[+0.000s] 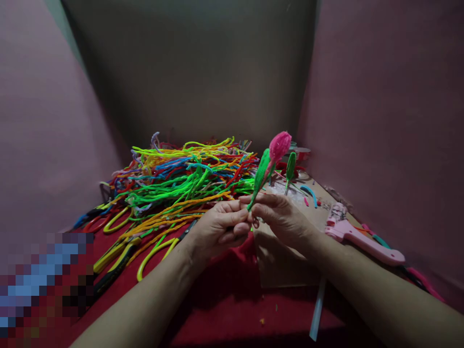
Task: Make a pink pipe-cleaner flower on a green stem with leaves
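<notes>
A pipe-cleaner flower [280, 146] stands upright and leans a little to the right, with a pink bud on top and a green leaf [261, 171] beside its stem. My left hand [226, 222] pinches the lower stem between thumb and fingers. From the other side, the thumb and fingers of my right hand [277, 215] close on the same part of the stem. The stem's lower end is mostly hidden behind the fingers. Just beyond my right hand is a separate green looped leaf [290, 166].
Behind my left hand lies a heap of coloured pipe cleaners [181, 179]. Yellow-handled scissors [154, 253] and pliers [119, 258] are at left. A brown board [282, 266], a pink glue gun [369, 241] and a translucent glue stick [318, 309] lie at right on red cloth [217, 299].
</notes>
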The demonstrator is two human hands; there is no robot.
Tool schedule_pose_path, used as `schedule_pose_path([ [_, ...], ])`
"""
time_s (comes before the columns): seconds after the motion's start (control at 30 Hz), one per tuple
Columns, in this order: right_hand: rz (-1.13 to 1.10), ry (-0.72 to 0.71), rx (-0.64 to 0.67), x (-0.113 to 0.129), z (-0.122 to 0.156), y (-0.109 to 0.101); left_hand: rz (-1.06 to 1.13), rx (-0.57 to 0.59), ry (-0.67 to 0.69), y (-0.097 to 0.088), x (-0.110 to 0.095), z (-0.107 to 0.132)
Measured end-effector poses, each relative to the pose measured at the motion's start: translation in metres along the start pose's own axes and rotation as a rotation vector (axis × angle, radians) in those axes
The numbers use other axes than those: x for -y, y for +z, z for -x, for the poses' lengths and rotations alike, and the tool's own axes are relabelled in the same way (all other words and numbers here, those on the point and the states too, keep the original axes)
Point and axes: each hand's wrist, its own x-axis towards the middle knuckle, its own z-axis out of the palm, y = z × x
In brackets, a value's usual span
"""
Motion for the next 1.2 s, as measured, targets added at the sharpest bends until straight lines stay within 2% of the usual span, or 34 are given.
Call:
schedule_pose_path([
  [0.1, 0.051, -0.037, -0.011, 0.003, 0.000, 0.000, -0.013, -0.015, 0.014, 0.000, -0.001, 0.001],
  [0.23, -0.065, -0.032, -0.012, 0.004, -0.001, 0.001, -0.069, -0.056, 0.021, 0.005, -0.003, 0.000],
  [0.33, -0.088, 0.023, -0.018, 0.004, -0.002, 0.000, -0.269, -0.116, 0.023, 0.008, -0.005, -0.001],
  [0.43, -0.091, 0.078, -0.080, 0.003, -0.004, -0.003, -0.489, -0.220, 0.091, 0.008, -0.007, -0.003],
  [0.57, -0.106, 0.112, -0.175, 0.001, -0.005, -0.007, -0.599, -0.312, 0.102, 0.008, -0.008, -0.004],
  [0.67, -0.053, 0.082, -0.181, -0.001, -0.005, -0.008, -0.635, -0.361, 0.093, 0.011, -0.006, -0.006],
  [0.83, 0.050, 0.013, -0.204, -0.001, -0.003, -0.005, -0.708, -0.455, 0.194, 0.016, 0.000, -0.007],
  [1.2, 0.143, -0.088, -0.142, 0.007, -0.001, -0.003, -0.585, -0.437, 0.200, 0.013, 0.001, -0.004],
])
